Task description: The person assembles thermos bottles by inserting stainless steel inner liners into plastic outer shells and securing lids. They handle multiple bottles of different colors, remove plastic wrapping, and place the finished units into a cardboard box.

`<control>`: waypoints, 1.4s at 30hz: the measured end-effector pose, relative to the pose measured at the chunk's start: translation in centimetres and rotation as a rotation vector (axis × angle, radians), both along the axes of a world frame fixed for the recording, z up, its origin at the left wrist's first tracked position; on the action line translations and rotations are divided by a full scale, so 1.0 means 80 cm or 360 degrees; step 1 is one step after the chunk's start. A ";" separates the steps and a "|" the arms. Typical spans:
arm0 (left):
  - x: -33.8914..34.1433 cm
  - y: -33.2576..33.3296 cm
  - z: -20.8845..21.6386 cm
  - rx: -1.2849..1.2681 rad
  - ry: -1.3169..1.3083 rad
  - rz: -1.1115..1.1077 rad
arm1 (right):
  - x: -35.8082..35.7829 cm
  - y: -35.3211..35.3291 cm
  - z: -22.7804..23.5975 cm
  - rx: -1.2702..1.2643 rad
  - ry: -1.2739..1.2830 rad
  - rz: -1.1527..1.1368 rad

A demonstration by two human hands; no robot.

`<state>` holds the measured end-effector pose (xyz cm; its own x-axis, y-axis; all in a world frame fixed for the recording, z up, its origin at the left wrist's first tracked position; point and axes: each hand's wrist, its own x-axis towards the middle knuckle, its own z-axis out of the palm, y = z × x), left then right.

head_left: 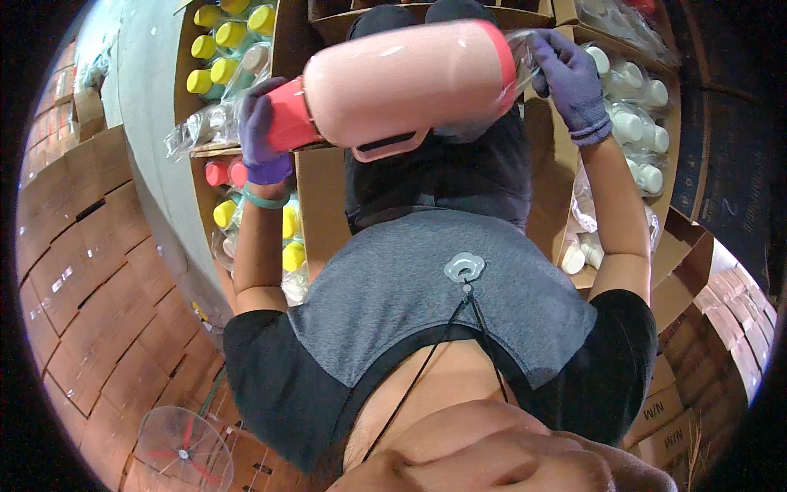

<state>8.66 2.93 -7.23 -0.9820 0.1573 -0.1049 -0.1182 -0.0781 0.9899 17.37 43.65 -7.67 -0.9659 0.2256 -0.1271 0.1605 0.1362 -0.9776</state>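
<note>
A large pale-pink vacuum jug (402,86) with a handle lies sideways across the front of my body. My gloved left hand (261,135) is wrapped round its red cap (288,113) at the left end. At the jug's red base, my gloved right hand (566,78) pinches a gathered end of clear plastic bag (521,59). The clear film also shows under the base end of the jug. Both gloves are purple.
Boxes of yellow-capped bottles (232,34) stand at the left, with red-capped ones (217,172) nearer. White-capped bottles (627,127) in plastic fill a carton at the right. Stacked cartons (98,271) line the left side, and a fan (184,453) stands at the lower left.
</note>
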 end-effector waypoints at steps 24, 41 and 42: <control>-0.062 -0.007 -0.182 0.0238 0.0232 0.0434 | -0.035 -0.240 -0.017 0.0626 0.0875 0.1878; 0.063 -0.338 -0.012 -0.2127 0.0583 -0.0304 | -0.078 -0.224 -0.056 0.0395 0.0563 0.1401; 0.060 -0.331 -0.043 -0.2108 0.0642 -0.0374 | -0.082 -0.223 -0.060 0.0461 0.0622 0.1421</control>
